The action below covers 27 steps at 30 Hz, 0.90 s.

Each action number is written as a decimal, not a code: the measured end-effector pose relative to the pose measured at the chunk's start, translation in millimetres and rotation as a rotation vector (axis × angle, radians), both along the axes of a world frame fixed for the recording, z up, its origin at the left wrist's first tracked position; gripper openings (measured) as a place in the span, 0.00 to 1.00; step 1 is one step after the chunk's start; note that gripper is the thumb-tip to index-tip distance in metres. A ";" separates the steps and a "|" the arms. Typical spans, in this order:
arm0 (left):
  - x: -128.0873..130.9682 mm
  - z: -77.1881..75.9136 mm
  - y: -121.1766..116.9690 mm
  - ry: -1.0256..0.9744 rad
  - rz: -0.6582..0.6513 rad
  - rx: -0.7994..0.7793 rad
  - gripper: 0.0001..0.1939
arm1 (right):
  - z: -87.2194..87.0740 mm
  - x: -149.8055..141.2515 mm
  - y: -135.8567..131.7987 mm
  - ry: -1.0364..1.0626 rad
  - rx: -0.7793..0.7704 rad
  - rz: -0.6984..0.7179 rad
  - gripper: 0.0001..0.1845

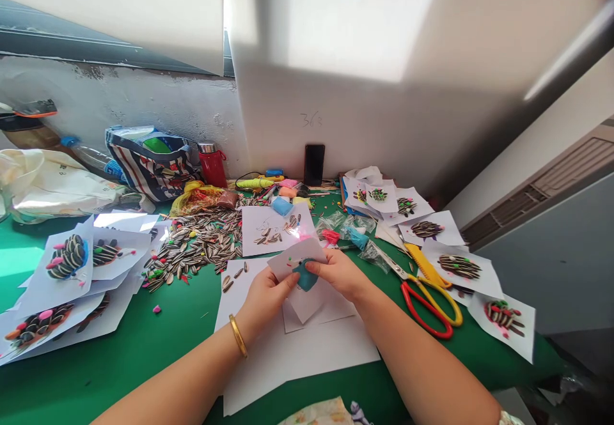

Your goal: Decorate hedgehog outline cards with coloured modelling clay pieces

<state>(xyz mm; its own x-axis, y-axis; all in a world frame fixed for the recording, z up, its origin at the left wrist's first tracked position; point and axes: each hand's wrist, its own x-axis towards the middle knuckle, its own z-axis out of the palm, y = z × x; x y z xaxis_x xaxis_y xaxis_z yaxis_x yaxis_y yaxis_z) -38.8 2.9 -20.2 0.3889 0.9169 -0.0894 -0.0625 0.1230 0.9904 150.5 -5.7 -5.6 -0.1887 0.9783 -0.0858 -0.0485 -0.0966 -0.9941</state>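
Note:
Both my hands hold up a small white paper card (307, 310) over the sheets in front of me. A flattened patch of blue modelling clay (307, 279) lies on the card, and both thumbs press on it. My left hand (273, 287) grips the card's left edge; a gold bangle sits on that wrist. My right hand (338, 275) pinches the card from the right, its thumb on the clay's upper part. Fingers behind the card are hidden. Underneath lie large white sheets (297, 374), with a few sunflower seeds (233, 278) on the left one.
A heap of sunflower seeds (206, 236) spreads at left centre. Finished seed-and-clay cards (71, 271) pile at the left; more cards (460, 265) line the right. Red-and-yellow scissors (426, 303) and a yellow utility knife (425, 264) lie right. A phone (314, 164) leans against the wall.

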 end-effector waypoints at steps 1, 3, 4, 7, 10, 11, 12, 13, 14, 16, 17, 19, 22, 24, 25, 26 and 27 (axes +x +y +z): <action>-0.1 0.2 0.3 -0.002 -0.001 0.000 0.25 | 0.9 0.5 0.2 0.006 0.000 0.005 0.22; -0.4 0.7 0.3 0.003 -0.003 -0.009 0.25 | 3.2 1.4 0.2 0.018 -0.002 0.015 0.23; -0.5 0.8 0.1 0.008 -0.006 -0.015 0.25 | 4.4 1.7 0.1 0.022 -0.004 0.019 0.24; -0.6 0.7 -1.4 0.021 -0.013 -0.026 0.26 | 6.2 1.5 -0.8 0.000 -0.021 -0.008 0.25; 0.0 -0.1 -2.7 0.031 -0.020 -0.021 0.25 | 5.3 0.0 -1.6 -0.021 -0.024 -0.042 0.24; 0.3 -0.4 -2.9 0.034 -0.024 -0.020 0.25 | 4.8 -0.5 -1.7 -0.021 -0.020 -0.045 0.24; 0.5 -0.6 -2.9 0.036 -0.030 -0.017 0.25 | 4.4 -1.0 -1.9 -0.019 -0.017 -0.045 0.23; 0.7 -0.9 -2.9 0.039 -0.035 -0.014 0.25 | 4.1 -1.4 -1.9 -0.019 -0.014 -0.045 0.23; 0.7 -1.2 -2.7 0.044 -0.040 -0.010 0.26 | 3.9 -1.6 -1.9 -0.021 -0.013 -0.044 0.22; 0.5 -1.8 -2.1 0.059 -0.048 -0.006 0.26 | 4.1 -1.5 -1.6 -0.034 -0.013 -0.045 0.22; 0.2 -2.1 -1.7 0.066 -0.048 -0.004 0.26 | 4.4 -1.2 -1.3 -0.041 -0.015 -0.048 0.22; -0.4 -2.6 -0.9 0.065 -0.040 -0.003 0.26 | 4.7 -0.1 -0.5 -0.039 -0.024 -0.045 0.23; -1.0 -3.3 0.3 0.044 -0.029 -0.021 0.26 | 4.3 1.7 0.7 -0.006 -0.021 -0.024 0.24; -0.7 -3.9 0.9 0.046 -0.019 -0.029 0.26 | 3.6 2.2 1.2 -0.001 -0.008 -0.023 0.23; -0.5 -4.3 1.0 0.052 -0.016 -0.025 0.26 | 3.2 2.0 1.3 -0.006 -0.005 -0.029 0.23; -0.1 -4.7 1.1 0.057 -0.018 -0.016 0.26 | 2.9 1.6 1.2 -0.013 -0.006 -0.036 0.23; 0.3 -5.1 1.0 0.059 -0.024 -0.005 0.25 | 2.8 0.9 1.0 -0.019 -0.009 -0.044 0.23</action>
<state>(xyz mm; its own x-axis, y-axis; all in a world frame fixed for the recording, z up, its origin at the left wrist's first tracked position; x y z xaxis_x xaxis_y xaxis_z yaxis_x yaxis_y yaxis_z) -38.5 3.9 -25.2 0.4048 0.9069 -0.1171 -0.0005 0.1283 0.9917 151.5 -4.7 -2.8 -0.1438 0.9847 -0.0982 -0.0340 -0.1041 -0.9940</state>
